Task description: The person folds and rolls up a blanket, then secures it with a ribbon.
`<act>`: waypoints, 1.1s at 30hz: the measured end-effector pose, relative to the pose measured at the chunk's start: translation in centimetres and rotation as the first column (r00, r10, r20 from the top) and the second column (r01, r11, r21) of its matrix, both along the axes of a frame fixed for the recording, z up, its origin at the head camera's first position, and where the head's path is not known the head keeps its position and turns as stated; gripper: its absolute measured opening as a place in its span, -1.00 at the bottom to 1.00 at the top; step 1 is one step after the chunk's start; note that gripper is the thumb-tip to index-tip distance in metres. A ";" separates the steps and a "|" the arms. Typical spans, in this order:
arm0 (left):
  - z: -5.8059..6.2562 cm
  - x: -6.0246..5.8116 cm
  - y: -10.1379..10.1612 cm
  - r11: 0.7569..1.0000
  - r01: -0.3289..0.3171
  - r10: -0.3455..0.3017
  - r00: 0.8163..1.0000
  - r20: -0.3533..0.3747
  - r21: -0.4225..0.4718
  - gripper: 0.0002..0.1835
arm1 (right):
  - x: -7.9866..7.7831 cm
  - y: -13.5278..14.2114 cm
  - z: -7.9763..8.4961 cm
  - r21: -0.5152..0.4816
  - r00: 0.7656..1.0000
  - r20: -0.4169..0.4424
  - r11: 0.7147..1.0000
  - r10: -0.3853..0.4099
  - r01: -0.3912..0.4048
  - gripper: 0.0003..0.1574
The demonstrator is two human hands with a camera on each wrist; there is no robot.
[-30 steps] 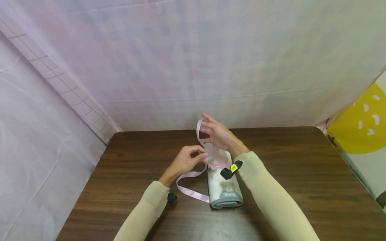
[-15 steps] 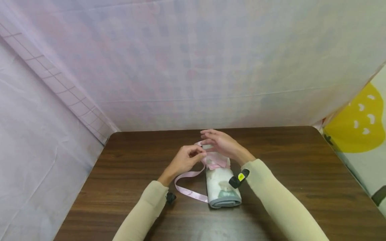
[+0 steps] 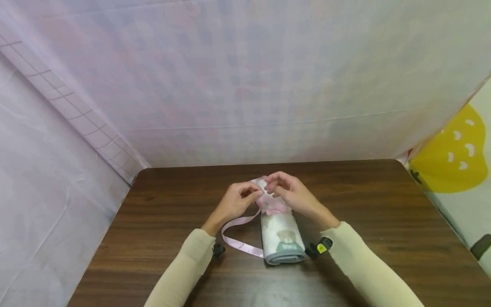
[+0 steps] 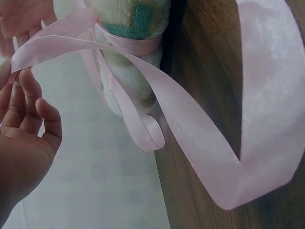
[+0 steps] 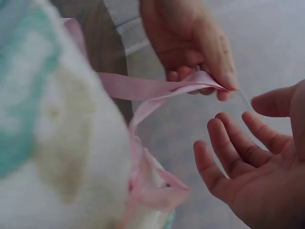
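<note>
A rolled fleece blanket (image 3: 281, 234), white with a bear print and grey edging, lies on the table with a pink satin ribbon (image 3: 239, 245) round its far part. My left hand (image 3: 235, 200) pinches the ribbon between thumb and fingertips at the roll's left side. In the left wrist view, the pinched ribbon (image 4: 52, 45) is folded at the fingertips. My right hand (image 3: 293, 194) hovers over the far end of the roll, fingers loosely bent. The right wrist view shows that right hand (image 5: 257, 157) holding nothing, its thumb apart from the fingers, just beside the left hand (image 5: 195, 47).
The dark wood table (image 3: 161, 238) runs back to a pale curtain (image 3: 245, 85). A slack ribbon loop lies left of the roll. At the right hangs a panel with a yellow print (image 3: 452, 157).
My right hand has come down and back from the raised ribbon loop, which has dropped toward the roll. My left hand keeps its pinch in nearly the same place.
</note>
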State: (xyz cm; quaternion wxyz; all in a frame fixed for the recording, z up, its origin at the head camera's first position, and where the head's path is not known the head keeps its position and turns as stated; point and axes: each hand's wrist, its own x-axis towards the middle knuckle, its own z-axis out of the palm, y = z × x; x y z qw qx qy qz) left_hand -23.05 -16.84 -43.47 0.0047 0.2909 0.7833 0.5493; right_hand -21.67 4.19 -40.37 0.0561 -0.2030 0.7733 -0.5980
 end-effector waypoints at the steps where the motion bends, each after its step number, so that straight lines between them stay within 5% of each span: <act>1: 0.0 0.0 0.0 1.000 -0.001 0.001 1.000 0.000 0.004 -0.83 | 0.3 0.0 -0.2 0.017 1.000 -0.012 1.000 -0.002 0.002 -0.71; 11: 0.1 -0.1 0.3 0.998 -0.050 0.051 0.998 -0.046 0.022 -0.89 | 2.1 -1.8 -1.7 0.062 0.993 -0.083 0.994 -0.086 0.091 -0.58; 21: 0.3 0.0 0.8 0.998 -0.054 0.056 0.997 -0.050 0.041 -0.86 | 2.3 -2.5 -2.0 0.058 0.961 -0.165 0.970 -0.224 0.236 -0.56; 33: -0.4 -1.1 0.0 0.993 -0.114 0.114 0.992 0.050 -0.016 -0.80 | 2.2 -2.2 -2.2 0.038 0.962 -0.142 0.969 -0.235 0.242 -0.56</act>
